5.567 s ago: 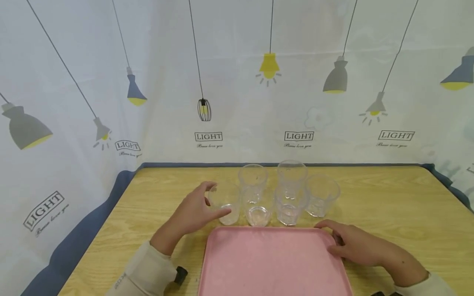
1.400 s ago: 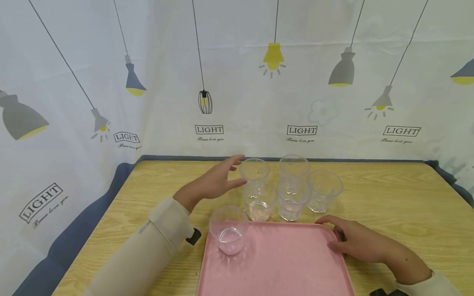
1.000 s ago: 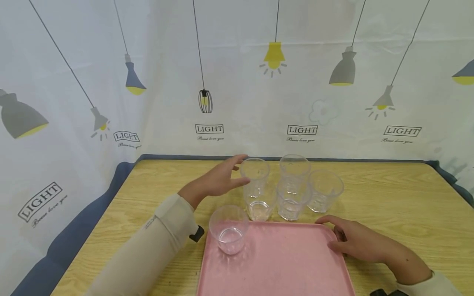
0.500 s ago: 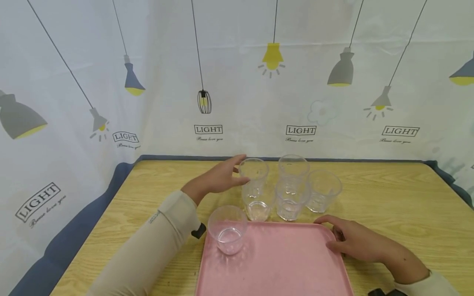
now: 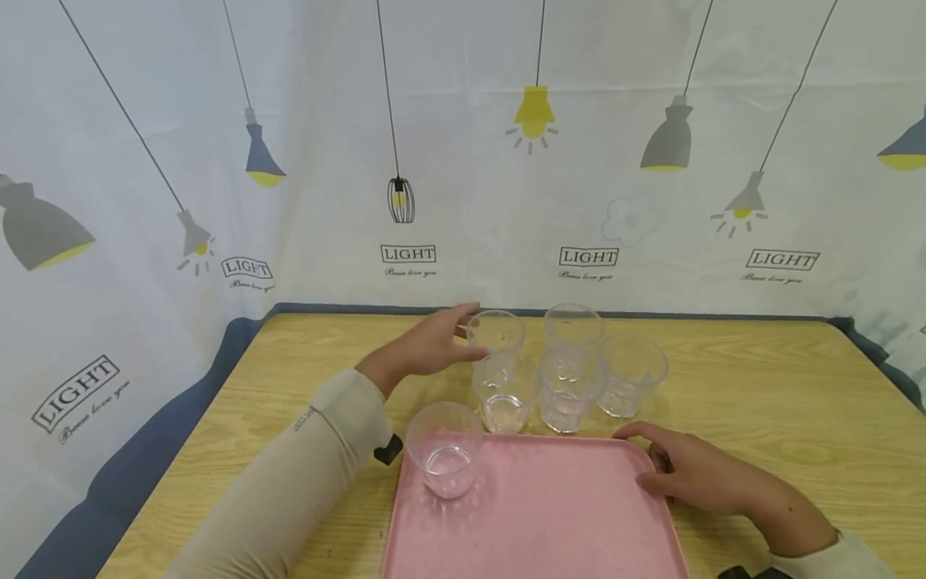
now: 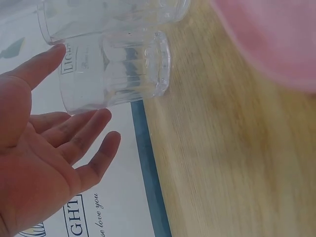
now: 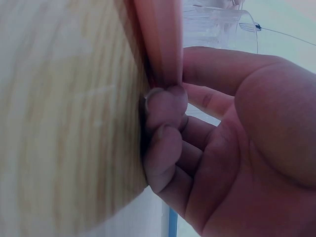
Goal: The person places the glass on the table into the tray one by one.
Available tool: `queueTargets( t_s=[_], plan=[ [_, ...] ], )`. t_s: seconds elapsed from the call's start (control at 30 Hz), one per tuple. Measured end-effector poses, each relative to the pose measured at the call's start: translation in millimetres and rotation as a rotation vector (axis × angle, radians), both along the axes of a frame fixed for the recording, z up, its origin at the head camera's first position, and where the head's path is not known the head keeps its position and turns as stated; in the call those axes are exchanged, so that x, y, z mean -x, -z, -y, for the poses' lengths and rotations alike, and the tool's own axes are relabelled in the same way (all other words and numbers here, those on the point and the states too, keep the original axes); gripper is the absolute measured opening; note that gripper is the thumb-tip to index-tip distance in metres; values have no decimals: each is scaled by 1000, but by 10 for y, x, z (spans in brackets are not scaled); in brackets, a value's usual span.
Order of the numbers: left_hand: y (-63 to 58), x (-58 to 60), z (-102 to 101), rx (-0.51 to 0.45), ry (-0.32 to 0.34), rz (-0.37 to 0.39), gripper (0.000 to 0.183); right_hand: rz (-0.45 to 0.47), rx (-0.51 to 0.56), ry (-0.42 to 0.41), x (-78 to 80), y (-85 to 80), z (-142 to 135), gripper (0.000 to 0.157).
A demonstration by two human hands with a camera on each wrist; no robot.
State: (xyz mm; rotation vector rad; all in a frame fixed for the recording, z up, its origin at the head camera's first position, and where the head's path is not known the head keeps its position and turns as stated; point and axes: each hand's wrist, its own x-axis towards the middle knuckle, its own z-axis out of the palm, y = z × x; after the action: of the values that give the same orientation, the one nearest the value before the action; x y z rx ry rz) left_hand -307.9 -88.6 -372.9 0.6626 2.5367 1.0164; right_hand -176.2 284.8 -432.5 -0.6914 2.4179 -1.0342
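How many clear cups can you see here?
6: one cup on the pink tray; beyond it, back-left cup, front-left cup, back-middle cup, front-middle cup, rightmost cup. Clear walls overlap, but none seems hidden.

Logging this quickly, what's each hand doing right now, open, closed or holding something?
Left hand: around the back-left clear cup; can't tell if it's gripping.
Right hand: closed, holding the pink tray by its far-right corner.

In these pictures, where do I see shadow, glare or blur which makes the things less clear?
Head view: the cup throws a soft, light-streaked shadow on the tray; left wrist view: the tray's edge looks blurred; right wrist view: pale glare washes over part of the table, and the right hand looks dim.
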Motion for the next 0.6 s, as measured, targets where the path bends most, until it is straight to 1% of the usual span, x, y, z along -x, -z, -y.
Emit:
queueTargets(
  t_s=[0.27,0.47,0.6],
  plan=[
    [13,-1,-2,-4,-32,1,85,4,-1,5,-12,-12,2,51],
    [7,-7,13,13,-58,-27,86,-21,-6,-2,-8,-14,5,51],
    [5,-2,1,8,-53,-20,86,-10,-3,1,-14,-18,6,51]
  ],
)
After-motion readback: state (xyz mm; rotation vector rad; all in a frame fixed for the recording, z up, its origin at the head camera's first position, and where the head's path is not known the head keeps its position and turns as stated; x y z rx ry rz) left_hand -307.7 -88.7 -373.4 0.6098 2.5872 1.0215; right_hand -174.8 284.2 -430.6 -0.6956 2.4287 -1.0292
